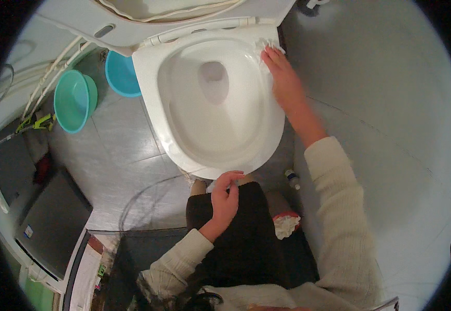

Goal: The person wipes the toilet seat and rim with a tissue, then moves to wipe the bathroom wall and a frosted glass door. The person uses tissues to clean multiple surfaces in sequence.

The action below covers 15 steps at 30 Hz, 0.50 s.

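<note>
A white toilet bowl (166, 129) is in front of me, its rim bare and a hinge bar (199, 30) across its back. At the back right of the rim, my right hand (283, 78) presses a crumpled white tissue (263, 45) against the surface, fingers closed over it. Most of the tissue is hidden under the fingers. My left hand (225, 194) hovers by the bowl's front edge above my lap. Its fingers are loosely bent, the thumb apart, and I see nothing in it.
A green basin (71, 101) and a blue basin (122, 75) stand on the tiled floor to the left. On the right, a small bottle (292, 179) and a red-rimmed bin with a white liner (286, 226) sit by the pale wall (381, 119). A dark grey box (54, 223) is lower left.
</note>
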Available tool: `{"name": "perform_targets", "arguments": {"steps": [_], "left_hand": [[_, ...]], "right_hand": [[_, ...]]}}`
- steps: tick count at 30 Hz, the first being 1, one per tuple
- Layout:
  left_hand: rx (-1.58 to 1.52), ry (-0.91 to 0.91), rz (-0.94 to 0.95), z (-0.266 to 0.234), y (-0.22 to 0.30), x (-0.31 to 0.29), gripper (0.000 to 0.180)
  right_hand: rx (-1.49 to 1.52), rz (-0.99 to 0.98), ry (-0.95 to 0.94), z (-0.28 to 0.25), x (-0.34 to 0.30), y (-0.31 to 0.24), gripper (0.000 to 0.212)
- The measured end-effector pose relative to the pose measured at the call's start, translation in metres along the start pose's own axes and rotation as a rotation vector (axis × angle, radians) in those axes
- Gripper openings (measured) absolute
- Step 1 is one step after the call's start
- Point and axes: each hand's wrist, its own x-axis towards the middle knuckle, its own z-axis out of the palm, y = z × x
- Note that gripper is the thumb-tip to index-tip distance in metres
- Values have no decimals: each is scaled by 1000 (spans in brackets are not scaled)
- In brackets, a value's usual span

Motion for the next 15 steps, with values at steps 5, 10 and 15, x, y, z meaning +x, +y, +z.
{"name": "perform_targets", "arguments": {"steps": [5, 10, 15], "left_hand": [[91, -58, 81, -9, -1, -12, 27], [100, -67, 68, -15, -6, -33, 25], [126, -96, 56, -18, -13, -49, 25]], "right_hand": [[154, 271, -174, 11, -123, -33, 45], [105, -16, -237, 0, -219, -41, 47], [-117, 126, -124, -10, -113, -5, 31]]}}
